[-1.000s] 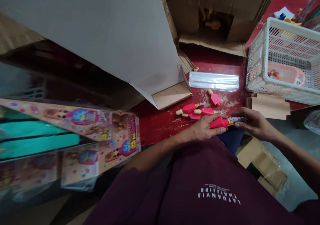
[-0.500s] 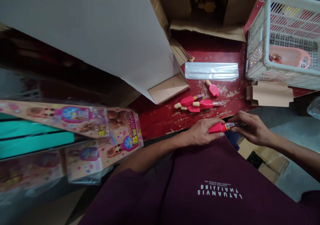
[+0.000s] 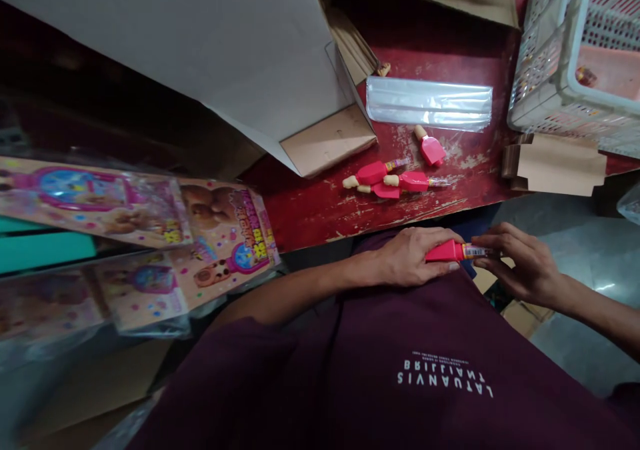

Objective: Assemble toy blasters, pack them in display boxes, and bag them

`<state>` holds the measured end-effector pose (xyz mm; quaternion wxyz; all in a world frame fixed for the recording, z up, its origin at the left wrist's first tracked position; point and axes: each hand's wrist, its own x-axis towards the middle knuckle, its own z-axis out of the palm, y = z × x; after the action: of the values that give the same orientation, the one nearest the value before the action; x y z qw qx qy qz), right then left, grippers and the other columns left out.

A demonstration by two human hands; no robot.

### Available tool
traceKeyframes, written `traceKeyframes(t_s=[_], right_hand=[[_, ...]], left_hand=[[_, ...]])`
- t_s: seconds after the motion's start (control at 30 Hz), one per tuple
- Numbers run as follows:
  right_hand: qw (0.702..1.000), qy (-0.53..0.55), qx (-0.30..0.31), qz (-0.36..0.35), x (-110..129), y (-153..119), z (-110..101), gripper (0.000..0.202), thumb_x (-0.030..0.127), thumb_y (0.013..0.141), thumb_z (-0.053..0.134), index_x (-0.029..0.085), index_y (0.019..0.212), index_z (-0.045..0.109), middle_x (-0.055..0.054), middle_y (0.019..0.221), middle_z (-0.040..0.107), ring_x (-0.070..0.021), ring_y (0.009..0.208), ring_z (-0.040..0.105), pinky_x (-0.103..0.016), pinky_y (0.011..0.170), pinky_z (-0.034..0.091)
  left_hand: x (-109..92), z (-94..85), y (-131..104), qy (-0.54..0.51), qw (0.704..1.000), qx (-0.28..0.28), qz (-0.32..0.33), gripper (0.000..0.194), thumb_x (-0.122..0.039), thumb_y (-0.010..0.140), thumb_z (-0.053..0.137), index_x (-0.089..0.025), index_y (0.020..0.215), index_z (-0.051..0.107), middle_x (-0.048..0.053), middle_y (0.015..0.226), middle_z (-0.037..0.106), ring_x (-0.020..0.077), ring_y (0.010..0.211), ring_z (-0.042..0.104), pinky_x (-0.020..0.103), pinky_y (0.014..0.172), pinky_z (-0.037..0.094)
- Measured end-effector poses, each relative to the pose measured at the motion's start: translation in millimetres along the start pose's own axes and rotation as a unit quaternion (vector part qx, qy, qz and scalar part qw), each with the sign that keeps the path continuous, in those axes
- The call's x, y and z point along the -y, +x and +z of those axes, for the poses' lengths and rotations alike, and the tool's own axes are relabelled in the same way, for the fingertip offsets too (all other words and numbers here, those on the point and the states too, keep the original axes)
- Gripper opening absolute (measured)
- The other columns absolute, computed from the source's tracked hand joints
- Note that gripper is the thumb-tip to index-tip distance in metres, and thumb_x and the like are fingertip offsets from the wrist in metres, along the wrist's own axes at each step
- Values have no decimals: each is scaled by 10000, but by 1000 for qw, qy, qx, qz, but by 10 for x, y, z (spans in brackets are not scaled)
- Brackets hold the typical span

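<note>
Holding a bright red, flat-sided plastic piece (image 3: pixel 443 252) in front of the body, just off the near edge of the worn red desk (image 3: pixel 310 225), the left hand (image 3: pixel 413 257) has its grip closed around the near end, so any handle there is hidden. From the other end juts a slim clear tube with a printed label (image 3: pixel 475 252), and the right hand (image 3: pixel 523 263) pinches its far tip, fingers nearly together.

Judging by how things lie, this piece is partway through handling: the tube sits at its mouth, though I cannot tell whether it is fully seated. On the desk, two pink-red pieces with beige knobs, one to the left (image 3: pixel 373 172) and one to the right (image 3: pixel 414 181), already show tubes sticking out; a third (image 3: pixel 389 191) lies partly beneath them, its far end unclear. A lone pink piece (image 3: pixel 432 151) shows no tube and looks unfinished.

Both forearms reach inward from opposite sides, the left one crossing before the dark purple shirt (image 3: pixel 400 330), back of the hand upward; the right hand's fingers curl leftward, thumb below.
</note>
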<state>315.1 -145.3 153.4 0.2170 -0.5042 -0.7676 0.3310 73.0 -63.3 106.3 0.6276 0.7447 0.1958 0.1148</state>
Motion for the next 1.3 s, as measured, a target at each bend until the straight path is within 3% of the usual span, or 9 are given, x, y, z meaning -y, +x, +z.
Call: traceKeyframes(t_s=[0.27,0.5,0.6,0.7,0.8,0.87,1.03,1.17,1.3], right_hand=[[982,130,-1,140,-23,47,154,217,380,935,679,215,1075,703,-56,851,688,-175,708,653,-312,606,550],[858,325,46,395,3,183,203,402,570,847,737,190,968,684,3,672,641,-120,456,565,-279,436,489],[896,259,84,352,-62,189,139,377,553,935,632,190,1024,680,-8,693,657,-124,464,569,-282,456,489],[986,30,62,151,-191,137,70,302,434,965,629,201,1156,657,-57,865,706,-176,680,660,-304,597,534],[979,-181,31,-94,-314,81,42,285,270,951,656,196,1223,615,-55,847,675,-188,748,628,-313,670,514],[963,-212,31,-164,-347,57,58,290,219,962,629,170,1245,585,-41,787,645,-177,699,586,-306,641,484],[998,-27,62,-16,-235,97,127,249,354,1021,549,148,1136,629,-57,831,676,-145,681,601,-266,593,447],[944,184,143,233,-140,231,115,462,565,1005,495,151,888,662,1,647,592,-98,530,492,-233,496,379],[959,153,135,196,-219,251,111,439,559,1001,507,152,976,671,-37,772,664,-122,618,573,-245,557,445]], left_hand=[[73,101,-68,213,977,-9,-7,397,-414,998,522,-191,1323,568,82,1137,681,207,993,684,341,875,572],[44,63,-1,438,899,17,7,434,-241,974,498,-140,1395,522,154,1130,651,276,960,666,371,743,566],[70,-24,60,423,905,34,9,455,-240,958,532,-151,1405,522,152,1161,660,277,975,669,358,736,555],[103,-137,118,290,956,41,-7,393,-334,939,611,-166,1294,594,103,1150,687,239,995,675,337,811,545],[104,-210,152,159,985,60,-34,299,-391,936,635,-162,1129,648,62,1058,722,196,937,682,303,821,530],[80,-218,154,144,986,74,-36,305,-395,937,641,-154,1123,651,62,1050,726,193,928,684,298,815,530],[-11,-167,99,311,946,94,-3,348,-359,954,593,-155,1234,615,96,1127,692,232,957,684,325,758,544],[-14,-151,83,399,912,94,5,339,-315,941,590,-144,1232,608,107,1106,676,254,933,682,330,679,531],[72,-189,141,340,938,69,-11,301,-362,952,586,-157,1169,623,81,1064,697,223,903,681,321,720,517]])
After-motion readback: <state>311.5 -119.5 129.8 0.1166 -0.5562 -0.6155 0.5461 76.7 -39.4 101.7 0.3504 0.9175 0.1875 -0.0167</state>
